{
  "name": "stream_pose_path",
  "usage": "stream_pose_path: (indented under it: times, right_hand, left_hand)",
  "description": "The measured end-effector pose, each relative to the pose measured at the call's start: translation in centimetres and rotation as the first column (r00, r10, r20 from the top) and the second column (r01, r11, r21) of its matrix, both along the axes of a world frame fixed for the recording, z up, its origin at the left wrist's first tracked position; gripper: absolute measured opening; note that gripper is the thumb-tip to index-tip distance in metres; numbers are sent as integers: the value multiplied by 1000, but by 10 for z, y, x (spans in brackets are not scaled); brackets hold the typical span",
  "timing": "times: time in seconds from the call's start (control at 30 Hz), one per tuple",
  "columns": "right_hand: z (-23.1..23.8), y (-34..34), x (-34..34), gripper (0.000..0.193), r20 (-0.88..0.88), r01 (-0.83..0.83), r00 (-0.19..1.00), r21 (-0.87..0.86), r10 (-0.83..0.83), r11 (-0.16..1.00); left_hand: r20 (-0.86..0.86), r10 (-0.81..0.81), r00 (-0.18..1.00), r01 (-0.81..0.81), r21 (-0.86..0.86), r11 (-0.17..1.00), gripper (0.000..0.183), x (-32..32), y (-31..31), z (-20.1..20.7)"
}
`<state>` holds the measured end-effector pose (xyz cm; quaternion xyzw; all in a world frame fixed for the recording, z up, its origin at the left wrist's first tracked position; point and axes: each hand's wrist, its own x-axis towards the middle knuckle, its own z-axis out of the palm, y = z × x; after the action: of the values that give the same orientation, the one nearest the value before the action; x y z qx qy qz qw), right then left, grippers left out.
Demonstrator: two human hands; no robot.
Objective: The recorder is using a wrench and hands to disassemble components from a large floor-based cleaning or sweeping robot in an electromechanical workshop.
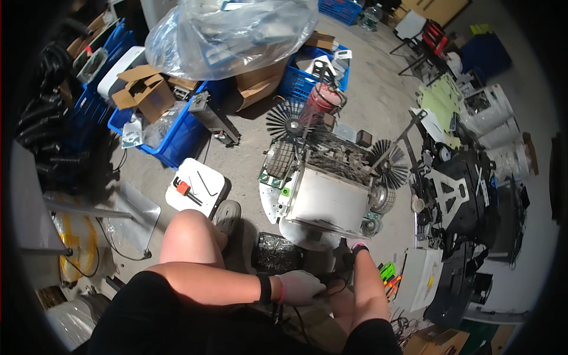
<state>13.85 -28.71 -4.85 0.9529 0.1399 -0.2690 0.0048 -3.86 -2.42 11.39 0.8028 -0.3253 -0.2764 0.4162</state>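
My left hand (300, 288), in a white glove, lies over my lap with its fingers curled against a dark object (332, 279) whose kind I cannot make out. My right hand (358, 246) reaches forward to the near edge of a partly dismantled wheeled machine (328, 198); only its pink glove cuff shows plainly, and the fingers are hidden. The machine has a pale flat panel, a grid-patterned wheel on either side and two round black bristle brushes (293, 125). A black tray (258, 260) of small metal parts sits on the floor just before the machine.
Left of my knee, a white board (214, 184) carries hex keys and an orange-handled tool. Blue crates (177, 145) with boxes stand at the back left. To the right lie a white metal case (419, 278), green and orange tools (387, 272) and black machine parts (438, 231).
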Motion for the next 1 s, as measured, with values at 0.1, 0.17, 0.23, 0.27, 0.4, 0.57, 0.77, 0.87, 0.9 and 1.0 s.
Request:
stream_pose_path:
  times: [0.1, 0.17, 0.23, 0.27, 0.4, 0.57, 0.77, 0.87, 0.9, 1.0]
  right_hand:
    - [-70, -60, 10, 35, 49, 91, 995, 25, -93, 995]
    - [-75, -48, 6, 32, 93, 89, 992, -49, -84, 995]
    - [-72, -39, -1, 28, 86, 70, 995, -198, -53, 978]
    - [-69, -43, -4, 28, 94, 104, 992, -195, -87, 975]
    - [-48, -29, -8, 28, 154, 316, 938, -11, -310, 949]
    - [-70, -47, -11, 32, 103, 447, 885, 87, -455, 890]
    - [-63, -32, -4, 33, 93, 304, 948, 4, -303, 953]
    - [-71, -44, -7, 30, 188, 344, 917, 72, -351, 936]
    - [-79, -56, -10, 28, 258, 406, 864, 147, -431, 902]
    - [-70, -33, -3, 29, 145, 415, 897, 47, -417, 909]
  left_hand:
    - [30, -46, 999, 46, -9, 999, 26, 1, -6, 3]
    - [16, -48, 999, 48, 8, 999, 28, 2, -3, -1]
    - [3, -61, 998, 60, 9, 998, 27, 2, 1, 2]
    - [-7, -57, 998, 57, 1, 998, 27, 5, 1, 4]
    - [-12, -53, 999, 53, -3, 999, 27, 4, -2, -4]
    - [16, -33, 999, 34, -53, 998, 26, 4, -4, 1]
    - [28, -30, 999, 32, -65, 997, 24, 7, 0, 10]
    - [17, -41, 999, 42, -83, 996, 24, 9, -4, 14]
    - [25, -64, 998, 66, -93, 993, 24, 10, -6, 16]
    - [26, -34, 999, 36, -81, 996, 24, 10, -1, 16]
